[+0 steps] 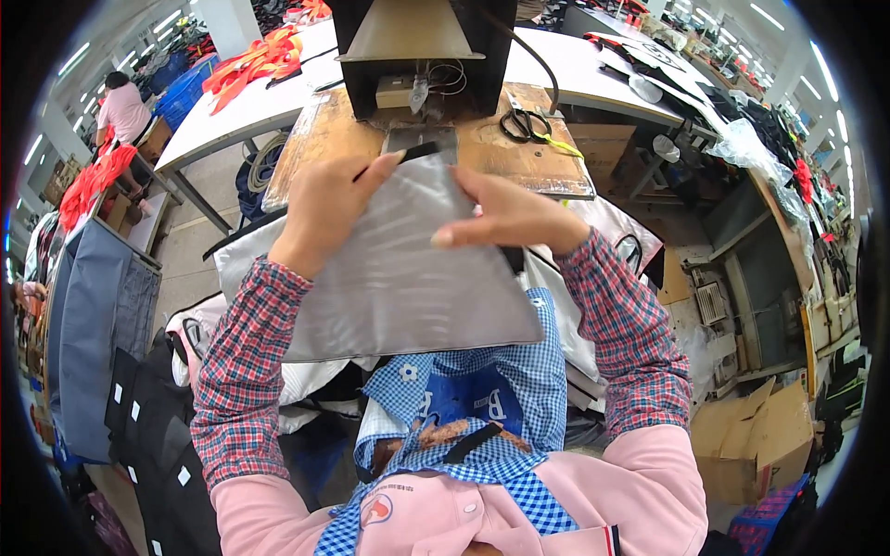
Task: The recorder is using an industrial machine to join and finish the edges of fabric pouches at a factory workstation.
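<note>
A silver-grey fabric panel [408, 296] with dark edging hangs between my hands in front of the machine. My left hand [324, 208] is closed on its upper left part, with thumb and finger pinching near a short black strip [420, 151] at the top. At the upper right edge, my right hand [524, 211] lays its thumb across the front of the panel. Its index finger points up along that edge, and the other fingers are partly hidden. More pale, dark-edged fabric pieces [243, 264] lie behind and below the panel.
A black-housed machine [422, 79] stands on a worn wooden tabletop [320, 139]. Black-handled scissors [525, 125] lie on its right side. White tables [209, 120] spread behind it, bearing orange fabric [260, 67]. A cardboard box [751, 435] stands at lower right. Another person [125, 111] is at far left.
</note>
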Tool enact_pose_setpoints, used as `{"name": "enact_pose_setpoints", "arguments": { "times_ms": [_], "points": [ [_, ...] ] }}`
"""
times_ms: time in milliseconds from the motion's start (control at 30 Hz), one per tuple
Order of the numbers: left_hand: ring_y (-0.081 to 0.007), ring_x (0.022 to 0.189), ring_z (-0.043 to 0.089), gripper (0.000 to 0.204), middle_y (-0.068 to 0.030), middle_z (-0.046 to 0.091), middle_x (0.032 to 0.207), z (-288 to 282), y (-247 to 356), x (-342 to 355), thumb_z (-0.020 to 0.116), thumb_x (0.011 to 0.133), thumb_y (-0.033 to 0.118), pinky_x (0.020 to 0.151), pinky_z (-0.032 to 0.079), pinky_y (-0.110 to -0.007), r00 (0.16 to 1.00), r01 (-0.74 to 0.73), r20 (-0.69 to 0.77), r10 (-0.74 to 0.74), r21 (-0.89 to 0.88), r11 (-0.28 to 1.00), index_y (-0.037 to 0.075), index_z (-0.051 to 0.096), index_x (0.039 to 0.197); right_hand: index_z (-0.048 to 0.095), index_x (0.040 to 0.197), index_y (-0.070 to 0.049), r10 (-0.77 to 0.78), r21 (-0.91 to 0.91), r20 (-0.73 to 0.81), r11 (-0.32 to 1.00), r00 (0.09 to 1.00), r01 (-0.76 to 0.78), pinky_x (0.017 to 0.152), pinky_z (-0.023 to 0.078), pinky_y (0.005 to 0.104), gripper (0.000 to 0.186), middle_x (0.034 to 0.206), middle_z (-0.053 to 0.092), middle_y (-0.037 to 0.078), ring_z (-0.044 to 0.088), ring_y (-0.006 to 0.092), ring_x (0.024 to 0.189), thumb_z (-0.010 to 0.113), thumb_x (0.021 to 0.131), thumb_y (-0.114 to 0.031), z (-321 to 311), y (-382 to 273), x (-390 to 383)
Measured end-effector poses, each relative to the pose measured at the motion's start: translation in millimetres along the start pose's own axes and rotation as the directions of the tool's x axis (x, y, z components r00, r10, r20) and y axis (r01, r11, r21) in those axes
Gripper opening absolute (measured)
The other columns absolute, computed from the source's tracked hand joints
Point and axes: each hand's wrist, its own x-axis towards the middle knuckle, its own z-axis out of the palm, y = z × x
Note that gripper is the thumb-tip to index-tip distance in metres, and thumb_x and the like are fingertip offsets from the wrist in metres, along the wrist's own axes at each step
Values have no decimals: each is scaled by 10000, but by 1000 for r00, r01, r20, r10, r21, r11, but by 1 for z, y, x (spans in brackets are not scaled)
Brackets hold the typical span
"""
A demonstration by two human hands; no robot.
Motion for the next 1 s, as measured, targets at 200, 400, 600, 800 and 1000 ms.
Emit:
{"name": "enact_pose_setpoints", "arguments": {
  "times_ms": [200,400,600,800,1000],
  "points": [
    [-293,558,543,310,-161,573,652,-45,95,-13,660,883,323,558,442,-344,958,-273,-126,257,-133,953,13,651,862,573,1156,0,48,217,-337,976,940,28,826,511,298,430,1035,673,69,626,147,944,770,808,-156,-23,-74,-81],
    [-232,770,648,393,-100,642,863,-73,106,-60,784,733,292,672,510,-347,720,-332,586,371,-179,926,55,613,995,600,1131,-23,306,236,-358,944,882,-231,810,532,282,414,1013,676,33,637,111,897,769,754,3,-76,-61,-244],
    [-353,879,638,226,-166,662,896,85,101,-166,642,805,194,767,491,-449,296,-287,608,737,-680,675,46,620,973,696,1002,-25,618,-343,150,765,772,-545,868,513,332,322,973,710,113,671,237,924,748,685,-23,-67,-56,-315],
    [-354,731,650,156,-161,645,776,113,132,-198,572,828,155,652,517,-428,191,-377,560,806,-717,587,20,599,901,648,1097,11,491,-459,49,785,870,-417,895,481,392,349,1096,662,184,623,334,1025,677,807,-182,-49,29,-261],
    [-329,700,656,145,-155,628,751,93,152,-204,542,819,117,627,526,-410,255,-379,380,889,-807,453,-5,569,893,578,1197,3,630,-547,-150,588,762,-595,823,495,486,477,1080,647,229,626,423,948,486,951,-394,42,208,-96]
  ]
}}
